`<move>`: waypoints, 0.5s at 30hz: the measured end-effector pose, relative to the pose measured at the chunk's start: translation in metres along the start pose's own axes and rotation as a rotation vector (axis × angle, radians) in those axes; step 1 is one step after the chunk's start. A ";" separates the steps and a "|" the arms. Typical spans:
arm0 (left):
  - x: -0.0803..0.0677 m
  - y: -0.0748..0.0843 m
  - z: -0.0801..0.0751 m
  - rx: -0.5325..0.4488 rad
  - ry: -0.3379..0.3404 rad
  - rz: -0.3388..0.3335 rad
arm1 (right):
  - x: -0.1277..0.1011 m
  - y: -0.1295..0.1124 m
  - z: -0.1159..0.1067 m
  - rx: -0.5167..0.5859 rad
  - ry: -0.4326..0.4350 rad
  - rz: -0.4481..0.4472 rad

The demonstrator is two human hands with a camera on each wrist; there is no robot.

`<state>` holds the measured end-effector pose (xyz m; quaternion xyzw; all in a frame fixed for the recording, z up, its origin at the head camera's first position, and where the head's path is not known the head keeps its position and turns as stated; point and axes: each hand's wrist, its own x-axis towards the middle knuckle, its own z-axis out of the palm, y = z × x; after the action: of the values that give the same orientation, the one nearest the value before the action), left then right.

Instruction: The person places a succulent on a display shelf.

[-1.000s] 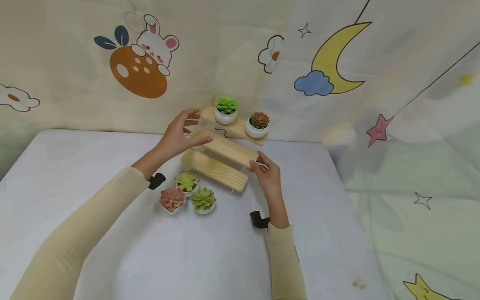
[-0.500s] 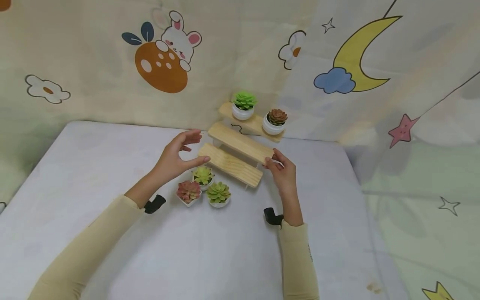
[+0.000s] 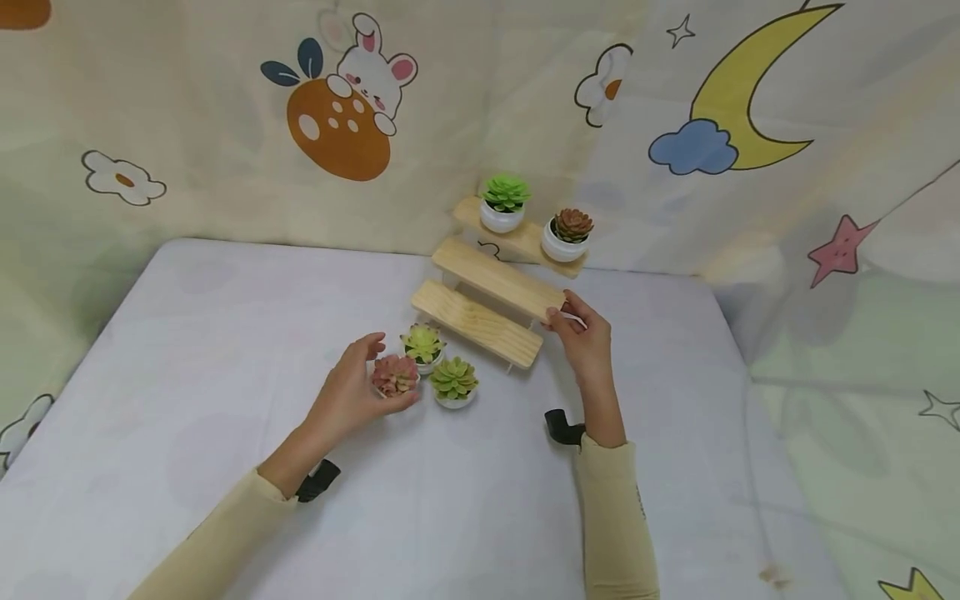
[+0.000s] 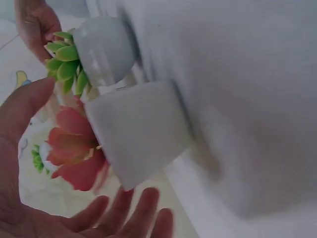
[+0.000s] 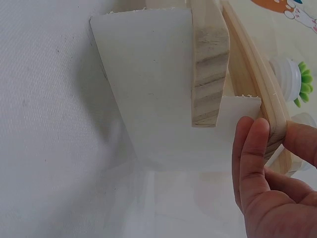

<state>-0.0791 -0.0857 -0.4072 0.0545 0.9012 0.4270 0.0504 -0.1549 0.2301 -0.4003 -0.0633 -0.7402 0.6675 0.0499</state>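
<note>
My left hand [image 3: 348,400] reaches around a pink succulent [image 3: 394,377] in a square white pot [image 4: 143,129]. Its thumb and fingers are spread on either side; in the left wrist view a gap shows between thumb and plant, while the fingertips lie close to the pot's lower corner. My right hand [image 3: 588,337] pinches the right end of the middle board of a tiered wooden shelf [image 3: 498,279], thumb on one face and fingers on the other. Beside the pink plant stand a yellow-green succulent [image 3: 423,343] and a green succulent [image 3: 453,379], both in white pots.
On the shelf's top board sit a bright green succulent [image 3: 505,193] and a brown-red succulent [image 3: 572,227] in round white pots. White side panels [image 5: 148,74] support the boards. A printed cloth [image 3: 225,200] hangs behind the white table [image 3: 465,500].
My left hand has come away from the shelf, moving down and toward me to the pink succulent. My right hand keeps its pinch on the middle board. The head view has shifted.
</note>
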 end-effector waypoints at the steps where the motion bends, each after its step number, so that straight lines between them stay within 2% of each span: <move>1: 0.000 -0.001 0.001 0.011 -0.009 -0.024 | 0.000 0.000 0.000 0.002 0.000 0.001; 4: 0.001 -0.006 0.001 0.030 -0.050 -0.090 | 0.000 0.001 0.000 0.010 0.001 0.007; 6: 0.001 -0.009 0.001 0.045 -0.071 -0.107 | 0.000 0.002 0.000 0.018 0.000 0.010; 9: 0.001 -0.012 0.001 0.071 -0.071 -0.095 | 0.000 0.003 0.000 0.027 0.001 0.006; 15: -0.001 -0.013 -0.001 0.115 -0.028 -0.069 | 0.002 0.001 -0.001 0.044 -0.001 -0.013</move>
<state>-0.0790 -0.0944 -0.4167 0.0320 0.9248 0.3717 0.0745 -0.1564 0.2311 -0.4017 -0.0571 -0.7258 0.6834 0.0552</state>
